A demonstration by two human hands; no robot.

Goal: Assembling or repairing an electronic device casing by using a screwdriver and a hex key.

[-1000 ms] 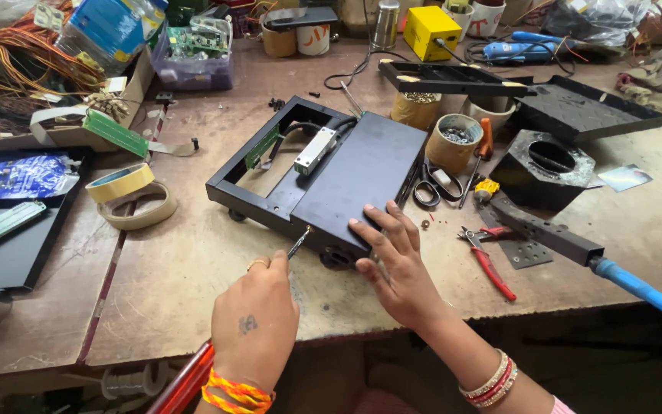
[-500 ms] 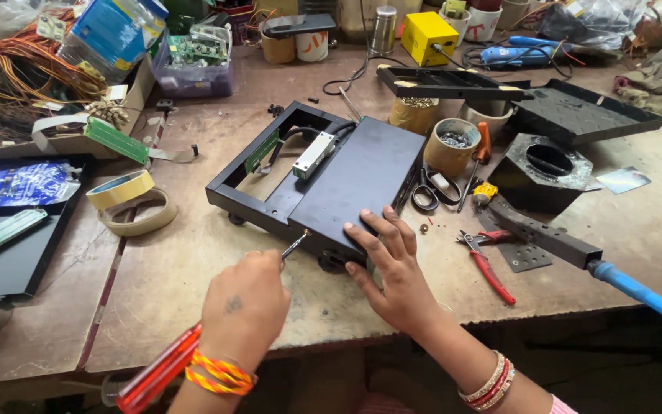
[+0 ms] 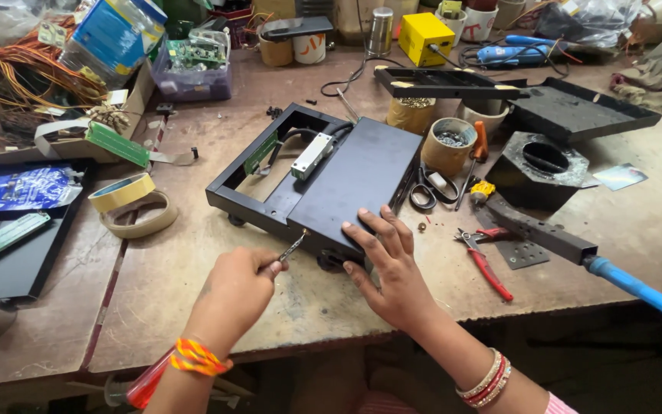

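Cluttered workbench (image 3: 637,222): a blue packet (image 3: 17,188) lies at nine o'clock, a yellow box (image 3: 425,37) at twelve. At centre, a screwdriver (image 3: 293,248) is gripped by the left hand (image 3: 235,291); the right hand (image 3: 392,264) is spread flat on the black chassis (image 3: 362,172).

Two tape rolls (image 3: 130,201), one pair of scissors (image 3: 425,189), one red-handled pliers (image 3: 484,259) — and two hands, left hand (image 3: 233,291) and right hand (image 3: 391,264).

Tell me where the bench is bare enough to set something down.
Bare wood lies between the tape rolls and the black frame, and right of the pliers near the blue-handled tool. The back edge is crowded.
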